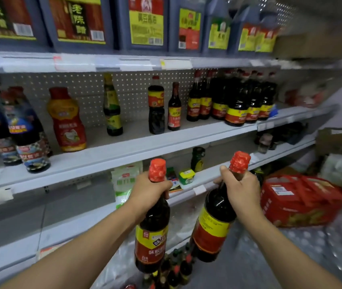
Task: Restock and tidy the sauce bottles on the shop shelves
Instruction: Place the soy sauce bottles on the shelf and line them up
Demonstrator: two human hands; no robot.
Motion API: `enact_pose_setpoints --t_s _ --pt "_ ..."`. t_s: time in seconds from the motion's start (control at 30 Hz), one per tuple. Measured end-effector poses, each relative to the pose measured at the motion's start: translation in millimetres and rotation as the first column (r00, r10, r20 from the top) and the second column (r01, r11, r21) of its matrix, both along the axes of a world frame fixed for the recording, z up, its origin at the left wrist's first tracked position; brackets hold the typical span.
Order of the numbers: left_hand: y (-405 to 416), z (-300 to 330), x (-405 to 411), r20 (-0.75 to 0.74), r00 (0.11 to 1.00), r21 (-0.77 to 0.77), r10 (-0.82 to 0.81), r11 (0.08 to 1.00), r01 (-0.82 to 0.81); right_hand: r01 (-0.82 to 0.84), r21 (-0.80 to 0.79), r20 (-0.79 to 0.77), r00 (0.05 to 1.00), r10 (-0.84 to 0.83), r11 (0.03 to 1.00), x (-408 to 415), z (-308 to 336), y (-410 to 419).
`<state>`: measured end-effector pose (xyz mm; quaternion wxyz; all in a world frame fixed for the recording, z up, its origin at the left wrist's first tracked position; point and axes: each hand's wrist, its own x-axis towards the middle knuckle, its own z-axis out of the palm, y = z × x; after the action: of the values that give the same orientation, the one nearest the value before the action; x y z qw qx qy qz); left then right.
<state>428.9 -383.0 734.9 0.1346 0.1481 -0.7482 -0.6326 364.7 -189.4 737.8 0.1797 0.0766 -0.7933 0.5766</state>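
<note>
1. Head view: two dark sauce bottles with red caps are held up in front of the shop shelves, below the middle shelf (124, 151).
2. The left bottle (153, 230) is gripped at its neck by the left hand (149, 190), fingers curled round it just under the cap.
3. The right bottle (214, 224), tilted to the right, is gripped at its neck by the right hand (241, 188), fingers wrapped round it.
4. On the middle shelf, a cluster of matching bottles (236, 103) is seen at its right end, with single bottles spaced along the rest.
5. Large jugs (145, 21) are ranged on the shelf above the middle shelf.
6. A red carton (299, 203) is seen below and right of the middle shelf.
</note>
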Motion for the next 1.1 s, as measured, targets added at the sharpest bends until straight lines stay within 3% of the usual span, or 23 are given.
enact_pose_setpoints --t_s 0.17,0.6,1.1 --pt "58 28 -53 -0.044 0.999 0.003 -0.031 0.999 0.032 0.058 -0.092 -0.035 0.998 -0.062 0.994 -54 17 54" --pt "174 70 -204 -0.148 0.988 0.067 -0.049 0.996 0.059 0.071 -0.021 -0.089 0.993 -0.073 0.997 -200 59 180" --pt "115 113 -353 -0.298 0.954 0.003 0.026 1.0 -0.027 0.041 -0.117 -0.134 0.989 -0.057 0.992 -343 84 119"
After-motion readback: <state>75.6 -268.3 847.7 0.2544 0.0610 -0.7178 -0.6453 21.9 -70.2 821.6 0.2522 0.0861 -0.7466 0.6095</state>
